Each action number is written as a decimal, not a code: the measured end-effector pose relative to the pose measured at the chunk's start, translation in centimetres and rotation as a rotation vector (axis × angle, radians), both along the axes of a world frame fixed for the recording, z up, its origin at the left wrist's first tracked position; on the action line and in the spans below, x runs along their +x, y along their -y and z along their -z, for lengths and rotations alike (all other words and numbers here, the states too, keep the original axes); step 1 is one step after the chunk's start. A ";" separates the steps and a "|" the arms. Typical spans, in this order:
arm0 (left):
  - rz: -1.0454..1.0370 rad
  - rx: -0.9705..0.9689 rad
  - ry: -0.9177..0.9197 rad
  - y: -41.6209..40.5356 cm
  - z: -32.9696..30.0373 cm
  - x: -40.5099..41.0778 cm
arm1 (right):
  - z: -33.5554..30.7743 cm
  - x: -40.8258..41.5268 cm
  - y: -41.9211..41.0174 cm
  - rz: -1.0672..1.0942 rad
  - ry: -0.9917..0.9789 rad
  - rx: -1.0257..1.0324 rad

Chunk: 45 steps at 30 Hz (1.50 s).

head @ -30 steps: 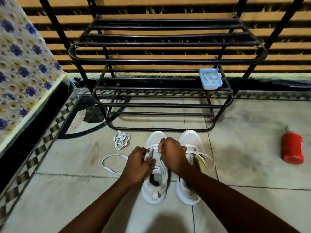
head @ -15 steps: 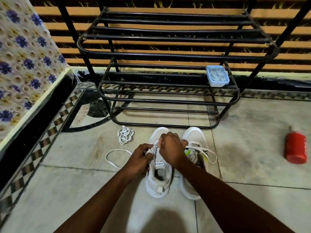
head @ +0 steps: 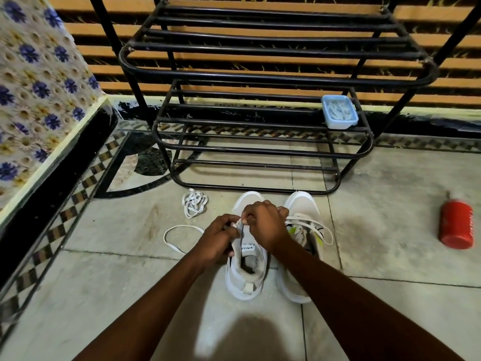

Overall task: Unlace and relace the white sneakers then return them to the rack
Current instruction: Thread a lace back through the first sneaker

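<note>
Head view: two white mesh sneakers [head: 244,277] side by side, toes toward black metal rack [head: 260,149]. Left hand [head: 218,238] and right hand [head: 265,225] curled, pinching white flat lace [head: 238,224] over left sneaker.

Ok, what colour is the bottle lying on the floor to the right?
Red, the bottle shows clearly in the head view.

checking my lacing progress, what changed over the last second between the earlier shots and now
Both hands crept toeward along the left white sneaker. The left hand and right hand keep pinching the flat white lace at its eyelets; nothing was let go. Unmoved: the right white sneaker, the bundled white lace on the floor, the red bottle and the black metal rack.
</note>
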<state>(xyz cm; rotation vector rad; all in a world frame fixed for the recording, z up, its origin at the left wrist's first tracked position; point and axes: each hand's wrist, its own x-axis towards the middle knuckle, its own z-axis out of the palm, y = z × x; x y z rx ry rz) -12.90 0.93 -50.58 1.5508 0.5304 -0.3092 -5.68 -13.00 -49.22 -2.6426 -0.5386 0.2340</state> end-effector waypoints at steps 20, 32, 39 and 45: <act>0.045 0.674 0.328 0.7 0.7 2.6 | 0.0 -6.6 2.6 0.006 0.094 0.028; 0.124 0.920 0.892 -1.4 -8.8 2.1 | -1.2 -6.8 2.4 -0.009 0.026 -0.070; 0.717 1.693 0.786 -3.7 -4.3 2.9 | -1.3 -6.8 2.3 -0.004 0.010 -0.052; 0.199 0.692 0.565 -3.5 -6.0 3.8 | -1.2 -6.8 2.4 0.007 0.003 -0.036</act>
